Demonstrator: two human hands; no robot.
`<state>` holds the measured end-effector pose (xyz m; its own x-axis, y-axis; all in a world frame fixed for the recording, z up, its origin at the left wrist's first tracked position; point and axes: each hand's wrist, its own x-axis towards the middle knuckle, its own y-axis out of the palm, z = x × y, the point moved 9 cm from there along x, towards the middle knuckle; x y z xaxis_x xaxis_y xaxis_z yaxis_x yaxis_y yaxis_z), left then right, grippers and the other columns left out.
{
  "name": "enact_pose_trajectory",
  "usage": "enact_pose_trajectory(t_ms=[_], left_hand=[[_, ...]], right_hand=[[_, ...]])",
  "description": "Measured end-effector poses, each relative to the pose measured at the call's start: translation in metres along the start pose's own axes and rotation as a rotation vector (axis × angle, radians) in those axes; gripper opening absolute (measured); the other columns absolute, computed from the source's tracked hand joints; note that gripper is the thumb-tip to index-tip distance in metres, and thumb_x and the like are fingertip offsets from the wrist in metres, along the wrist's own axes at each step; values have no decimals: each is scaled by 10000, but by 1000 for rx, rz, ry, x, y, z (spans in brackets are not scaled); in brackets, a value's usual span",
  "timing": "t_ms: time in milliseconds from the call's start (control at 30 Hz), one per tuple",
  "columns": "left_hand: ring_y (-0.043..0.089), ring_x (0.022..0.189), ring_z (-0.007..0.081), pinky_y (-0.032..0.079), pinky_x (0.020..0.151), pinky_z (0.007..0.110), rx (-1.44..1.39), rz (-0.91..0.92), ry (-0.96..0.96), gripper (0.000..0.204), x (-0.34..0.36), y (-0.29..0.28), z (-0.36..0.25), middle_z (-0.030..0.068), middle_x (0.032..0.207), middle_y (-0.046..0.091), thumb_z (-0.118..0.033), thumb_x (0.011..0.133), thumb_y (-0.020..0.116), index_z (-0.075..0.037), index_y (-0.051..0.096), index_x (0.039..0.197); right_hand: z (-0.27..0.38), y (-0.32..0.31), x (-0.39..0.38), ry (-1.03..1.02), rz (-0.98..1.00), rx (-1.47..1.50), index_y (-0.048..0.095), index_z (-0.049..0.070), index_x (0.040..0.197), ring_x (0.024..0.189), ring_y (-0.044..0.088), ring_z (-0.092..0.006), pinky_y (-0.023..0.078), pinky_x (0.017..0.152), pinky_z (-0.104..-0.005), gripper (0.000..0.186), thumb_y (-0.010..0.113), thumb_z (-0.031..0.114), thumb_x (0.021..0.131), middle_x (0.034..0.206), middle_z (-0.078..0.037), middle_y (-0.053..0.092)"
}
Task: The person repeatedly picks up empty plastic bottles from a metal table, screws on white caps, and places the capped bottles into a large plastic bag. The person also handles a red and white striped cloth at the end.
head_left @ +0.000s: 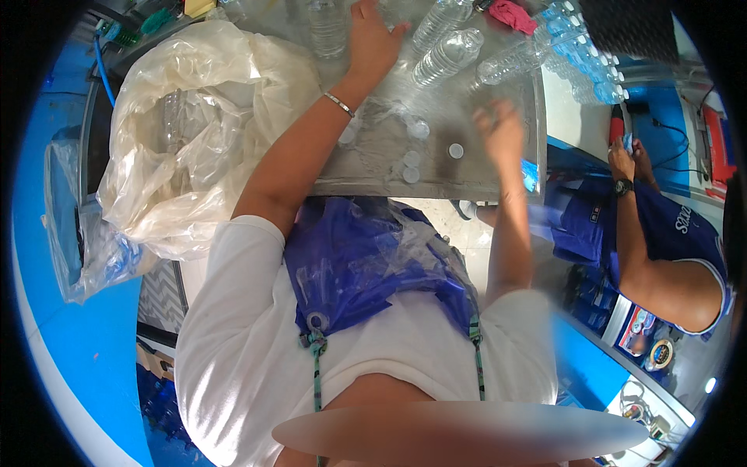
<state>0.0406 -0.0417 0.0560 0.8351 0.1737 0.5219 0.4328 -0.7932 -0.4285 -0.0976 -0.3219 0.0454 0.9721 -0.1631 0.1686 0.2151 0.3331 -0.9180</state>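
Note:
My left hand [375, 48] reaches to the far side of the metal table [366, 173], its thumb apart from the fingers and nothing visible in its grasp. To its left is a clear plastic bottle [327, 31]. On its right lie a ribbed clear bottle [449, 57] and another clear bottle [440, 25]. My right hand [502, 131] is raised over the table's right part, fingers bent and smeared by motion; whether they hold anything is unclear. Beneath and between my arms are several small round caps, among them a white cap [455, 150].
A big translucent plastic bag [206, 191] spreads open at left, with a clear bottle [171, 117] inside. Several capped bottles [587, 62] line the far right, near a pink cloth [513, 15]. Another person [661, 233] in dark blue works at right, both hands on a small object.

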Motion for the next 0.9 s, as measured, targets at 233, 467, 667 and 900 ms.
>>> enact_pose_trajectory(t_ms=[233, 467, 667, 900], left_hand=[[456, 1177, 413, 369, 1001, 468, 126, 33, 197, 800, 14, 5, -15, 285, 1233, 497, -329, 783, 753, 135, 374, 1312], [547, 1081, 361, 447, 916, 431, -167, 324, -129, 852, 15, -8, -13, 259, 1180, 551, -341, 798, 737, 133, 320, 1370], [635, 929, 289, 528, 784, 398, -633, 455, -589, 570, -46, -55, 9, 167, 1130, 606, -354, 908, 568, 49, 442, 1291], [681, 905, 319, 579, 746, 359, -1235, 728, -1012, 449, -86, -77, 24, 183, 1166, 615, -316, 1014, 410, -5, 444, 1338]], right_hand=[[15, 51, -70, -50, 121, 89, 566, 78, 1070, 757, 627, -324, 511, 669, -418, 306, 701, 106, 797, 952, -142, 610], [89, 80, -48, -21, 364, 919, 588, 63, 1027, 673, 535, -73, 429, 569, -227, 198, 615, -5, 844, 831, 1, 570], [125, 155, 40, 287, 317, 1180, 598, 17, 1084, 648, 532, -136, 436, 565, -280, 228, 493, -23, 885, 739, -40, 572], [160, 207, 128, 583, 542, 1544, 484, 6, 1237, 627, 470, -129, 416, 519, -245, 299, 369, 17, 961, 815, -75, 526]])
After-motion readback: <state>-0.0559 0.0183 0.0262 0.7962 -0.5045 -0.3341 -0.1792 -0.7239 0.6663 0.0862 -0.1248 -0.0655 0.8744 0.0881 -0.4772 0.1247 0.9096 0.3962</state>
